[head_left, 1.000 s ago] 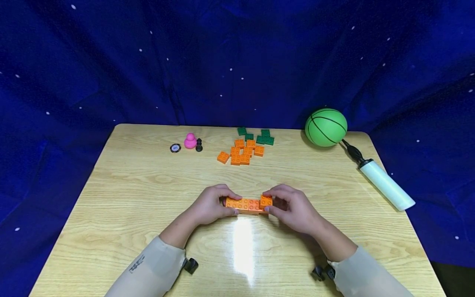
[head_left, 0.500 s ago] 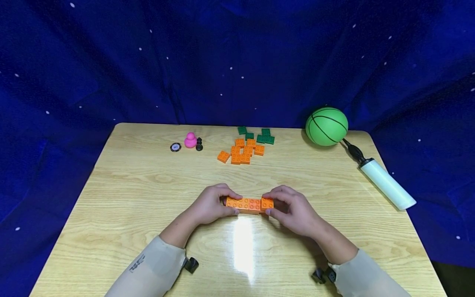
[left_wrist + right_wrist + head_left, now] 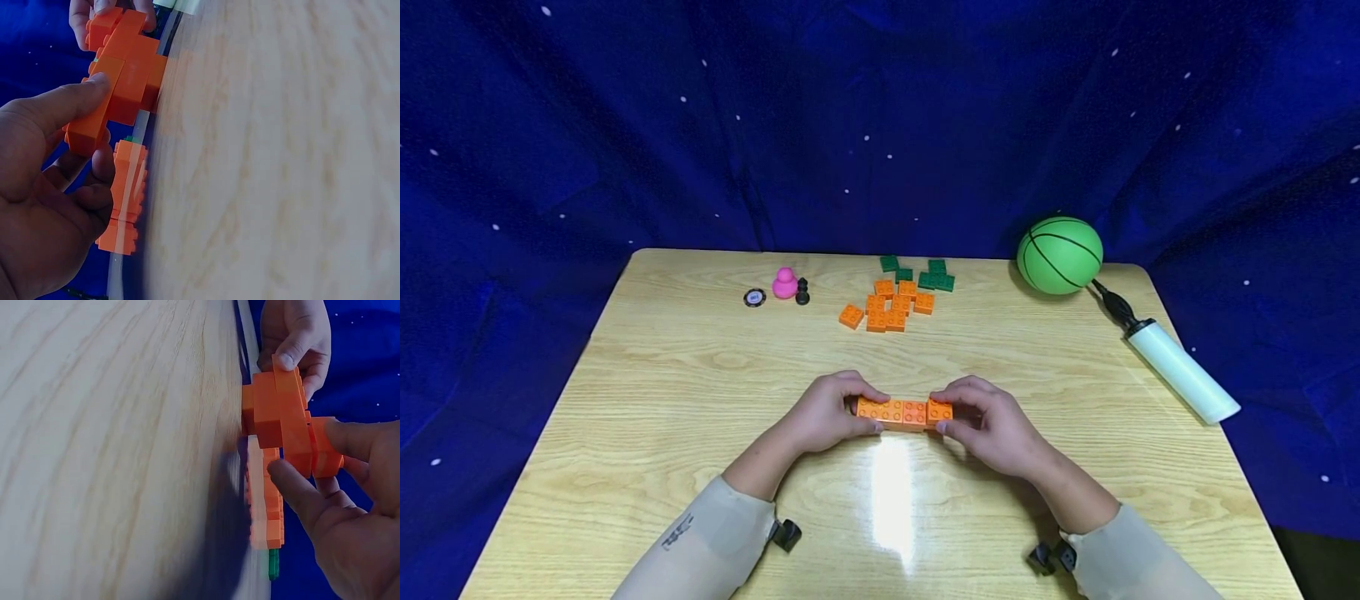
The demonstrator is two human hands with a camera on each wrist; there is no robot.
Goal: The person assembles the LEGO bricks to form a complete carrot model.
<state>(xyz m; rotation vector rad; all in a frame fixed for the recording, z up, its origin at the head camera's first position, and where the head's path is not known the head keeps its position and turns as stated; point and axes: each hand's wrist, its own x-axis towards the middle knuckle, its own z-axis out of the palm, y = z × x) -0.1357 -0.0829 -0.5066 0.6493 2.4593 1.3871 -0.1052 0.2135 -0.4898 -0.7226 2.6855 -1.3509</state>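
In the head view, a stepped build of orange toy bricks [image 3: 892, 413] stands on the table between both hands. My left hand [image 3: 829, 418] holds its left end, thumb on the near side and fingers on the far side. A square orange brick [image 3: 939, 410] sits at the build's right end, pinched between thumb and fingers of my right hand [image 3: 994, 423]. The right wrist view shows this brick [image 3: 326, 449] against the studs of the top layer, a thin line between them; whether it is fully seated I cannot tell. In the left wrist view, the build [image 3: 132, 78] narrows toward its base.
Several loose orange bricks [image 3: 876, 320] and green bricks [image 3: 936, 281] lie behind the build. Back left are a poker chip [image 3: 755, 297], a pink rubber duck [image 3: 785, 284] and a black chess pawn [image 3: 802, 292]. A green ball [image 3: 1060, 256] and a hand pump [image 3: 1182, 371] lie at right.
The right hand has lowered the square orange brick slightly and lined it up with the build's right end. The left hand keeps its hold. Over the last half second almost nothing moves.
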